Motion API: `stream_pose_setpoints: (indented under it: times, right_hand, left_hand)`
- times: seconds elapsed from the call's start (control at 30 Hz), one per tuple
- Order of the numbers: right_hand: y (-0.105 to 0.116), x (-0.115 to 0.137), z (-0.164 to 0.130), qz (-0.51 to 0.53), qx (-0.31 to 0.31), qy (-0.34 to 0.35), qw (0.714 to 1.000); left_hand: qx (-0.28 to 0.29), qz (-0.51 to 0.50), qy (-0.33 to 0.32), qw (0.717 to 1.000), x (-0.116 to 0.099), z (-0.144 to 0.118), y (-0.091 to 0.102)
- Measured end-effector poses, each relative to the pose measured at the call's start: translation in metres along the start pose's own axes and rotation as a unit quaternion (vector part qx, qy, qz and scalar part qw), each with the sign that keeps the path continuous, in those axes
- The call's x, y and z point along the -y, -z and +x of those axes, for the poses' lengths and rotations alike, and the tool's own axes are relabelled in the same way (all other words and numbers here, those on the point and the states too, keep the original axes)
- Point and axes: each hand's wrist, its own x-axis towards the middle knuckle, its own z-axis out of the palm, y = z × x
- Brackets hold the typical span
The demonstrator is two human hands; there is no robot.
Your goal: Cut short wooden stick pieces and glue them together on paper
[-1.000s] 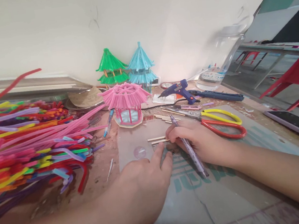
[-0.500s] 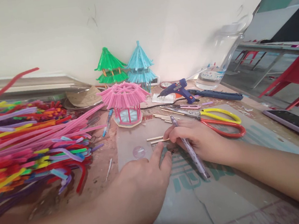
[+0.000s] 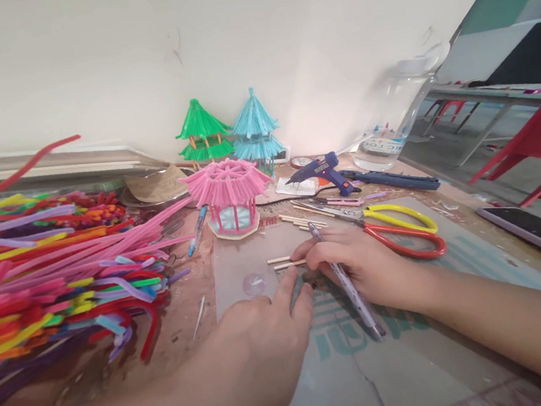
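My right hand [image 3: 355, 258] holds a pale purple patterned pen [image 3: 346, 285], its shaft slanting across the fingers. The fingertips of that hand also reach down onto thin wooden sticks [image 3: 277, 264] lying on the clear plastic sheet [image 3: 238, 265]. My left hand [image 3: 271, 336] rests on the sheet, index finger and thumb stretched toward the near stick; its other fingers are hidden. The index fingertip is at the stick. Behind the hands stands a pink pavilion model [image 3: 230, 194] with a pipe-cleaner roof. More sticks [image 3: 301, 219] lie beyond my right hand.
Pipe cleaners [image 3: 63, 266] of many colours cover the left side. Red-and-yellow-handled scissors [image 3: 400, 230], a blue glue gun [image 3: 320, 172], a clear jar [image 3: 386, 124] and a phone [image 3: 537, 231] stand or lie right. Green [image 3: 201, 132] and blue [image 3: 256, 130] models stand at the wall.
The view has tilted up slightly, so things sit lower. My right fingertips have shifted a little left over the upper stick. My left hand stays nearly in place.
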Motion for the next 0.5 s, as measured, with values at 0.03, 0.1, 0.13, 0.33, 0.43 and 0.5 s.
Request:
stream_pose_setpoints:
  times: [0.03, 0.1, 0.13, 0.33, 0.43, 0.5]
  right_hand:
    - [0.0001, -0.0002, 0.0003, 0.001, 0.001, 0.006, 1.0]
    - [0.0005, -0.0005, 0.001, -0.002, -0.001, 0.014, 1.0]
    - [0.0008, -0.0006, 0.0013, -0.004, -0.003, 0.018, 1.0]
    - [0.0036, 0.0009, 0.0037, -0.016, -0.023, 0.044, 0.999]
    - [0.0047, 0.0008, 0.0041, -0.024, -0.027, 0.049, 0.998]
    - [0.005, 0.0001, 0.0038, -0.031, -0.026, 0.049, 0.998]
  left_hand:
    - [-0.001, 0.003, -0.002, 1.0, 0.0, -0.0001, 0.0]
    - [-0.01, 0.005, 0.0, 1.0, -0.0001, -0.0006, -0.0008]
    - [-0.015, 0.004, 0.001, 1.0, -0.0001, -0.0009, -0.0013]
    - [-0.055, -0.007, 0.013, 0.998, 0.0001, -0.0009, -0.0052]
    - [-0.08, -0.008, 0.02, 0.997, -0.0003, -0.0002, -0.0081]
    - [-0.084, -0.01, 0.02, 0.996, -0.0006, -0.0001, -0.0096]
